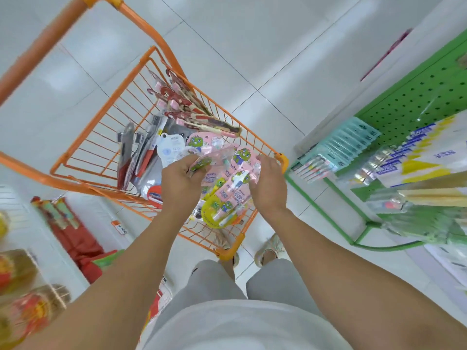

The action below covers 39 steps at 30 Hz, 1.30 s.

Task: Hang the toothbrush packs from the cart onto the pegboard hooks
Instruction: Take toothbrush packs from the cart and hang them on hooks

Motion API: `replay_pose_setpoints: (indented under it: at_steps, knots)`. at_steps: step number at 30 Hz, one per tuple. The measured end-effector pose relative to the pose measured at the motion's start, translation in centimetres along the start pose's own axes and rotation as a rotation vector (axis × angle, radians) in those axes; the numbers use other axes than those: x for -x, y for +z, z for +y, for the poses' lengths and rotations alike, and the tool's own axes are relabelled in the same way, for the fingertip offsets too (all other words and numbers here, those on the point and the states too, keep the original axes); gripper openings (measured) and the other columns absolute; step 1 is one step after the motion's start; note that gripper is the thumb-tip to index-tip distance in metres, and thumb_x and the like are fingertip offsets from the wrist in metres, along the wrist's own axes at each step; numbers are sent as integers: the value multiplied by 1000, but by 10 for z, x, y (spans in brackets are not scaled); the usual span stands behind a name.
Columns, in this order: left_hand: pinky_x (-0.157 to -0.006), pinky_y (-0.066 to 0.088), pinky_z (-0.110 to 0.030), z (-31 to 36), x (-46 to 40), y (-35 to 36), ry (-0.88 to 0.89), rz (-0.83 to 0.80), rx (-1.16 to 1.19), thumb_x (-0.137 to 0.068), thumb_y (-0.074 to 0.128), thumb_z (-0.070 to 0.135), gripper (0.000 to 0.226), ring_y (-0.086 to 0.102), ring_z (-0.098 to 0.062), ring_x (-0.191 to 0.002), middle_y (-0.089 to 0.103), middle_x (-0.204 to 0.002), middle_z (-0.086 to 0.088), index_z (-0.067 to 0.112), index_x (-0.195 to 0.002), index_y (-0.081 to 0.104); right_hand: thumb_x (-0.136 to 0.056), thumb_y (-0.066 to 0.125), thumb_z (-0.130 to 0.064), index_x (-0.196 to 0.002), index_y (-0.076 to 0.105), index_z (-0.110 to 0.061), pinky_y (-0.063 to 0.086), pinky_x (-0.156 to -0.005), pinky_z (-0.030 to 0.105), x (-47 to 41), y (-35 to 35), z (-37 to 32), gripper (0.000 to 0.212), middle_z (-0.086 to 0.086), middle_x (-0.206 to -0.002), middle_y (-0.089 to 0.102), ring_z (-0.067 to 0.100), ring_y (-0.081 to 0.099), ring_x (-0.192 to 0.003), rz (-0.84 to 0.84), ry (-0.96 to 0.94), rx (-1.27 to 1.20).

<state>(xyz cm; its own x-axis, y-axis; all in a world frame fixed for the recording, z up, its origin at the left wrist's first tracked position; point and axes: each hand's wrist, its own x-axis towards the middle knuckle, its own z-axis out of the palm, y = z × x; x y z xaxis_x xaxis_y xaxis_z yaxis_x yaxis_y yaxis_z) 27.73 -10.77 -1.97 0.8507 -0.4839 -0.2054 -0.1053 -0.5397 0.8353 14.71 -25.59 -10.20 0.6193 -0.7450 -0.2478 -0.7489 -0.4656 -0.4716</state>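
1. Toothbrush packs (228, 173), pink ones with a green cartoon figure printed on them, sit bunched over the near end of the orange cart (106, 137), between both hands.
2. Left hand (180, 183) grips the left edge of the bunch, fingers (193, 160) curled round the plastic.
3. Right hand (269, 184) is on the right edge; its fingers curl over the top pack, though how firmly they pinch I cannot tell.
4. Around them in the basket: a fan of red and cream packs (192, 107) leaning at the far end, dark grey and red packs (134, 157) standing against the left wire wall, and a white round-cornered pack (171, 150) just behind the left hand.
5. Below the pink bunch lies a yellow round card pack (214, 215), touching its lower edge.
6. Off to the right stands the green pegboard (414, 97), well apart from the hands, with a row of teal packs (346, 145) hanging low on it.
7. Larger clear bags with blue and yellow print (417, 157) jut out nearer the camera, crowding the right side.
8. White floor tiles (252, 46) lie beneath; blurred red and yellow goods (70, 231) sit at the left.
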Motion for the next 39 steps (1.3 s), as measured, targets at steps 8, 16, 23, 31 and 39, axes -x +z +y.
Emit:
replay_pose_setpoints:
  at_steps: [8,16,23,31,39]
  knots:
    - [-61,43,-12,1,-8,-35,-21,-29,57,-88,71,7,12,52,5,-59,61,-60,21,19,-84,73,-87,65,-10,-87,53,-14,47,-79,34,-45,43,-34,12,4,-91,58,25,61,-91,-383,-22,208]
    - [-63,53,-34,42,-24,-48,-41,-199,190,-88,72,31,15,55,-20,-69,67,-79,-21,16,-86,75,-90,70,-8,-80,61,0,33,-58,19,-6,-81,-24,16,4,-65,56,5,46,-59,-394,-102,-616]
    - [-74,51,-16,159,-17,62,157,-812,191,-88,72,10,19,65,0,-81,73,-89,16,22,-102,74,-89,74,-17,-77,73,-11,40,-64,30,35,-234,57,14,15,-71,67,15,52,-66,238,145,-935]
    - [-62,40,-30,238,13,169,258,-693,220,-90,70,11,3,50,-17,-66,59,-71,-8,9,-89,70,-87,75,-8,-83,78,-13,53,-65,31,15,-300,122,7,9,-79,76,13,64,-68,184,66,-981]
    - [-57,47,-14,240,15,178,186,-671,153,-92,65,3,4,61,-4,-58,68,-66,9,2,-90,69,-78,83,-10,-90,76,1,55,-63,22,-1,-299,134,17,13,-83,77,12,67,-67,60,50,-1099]
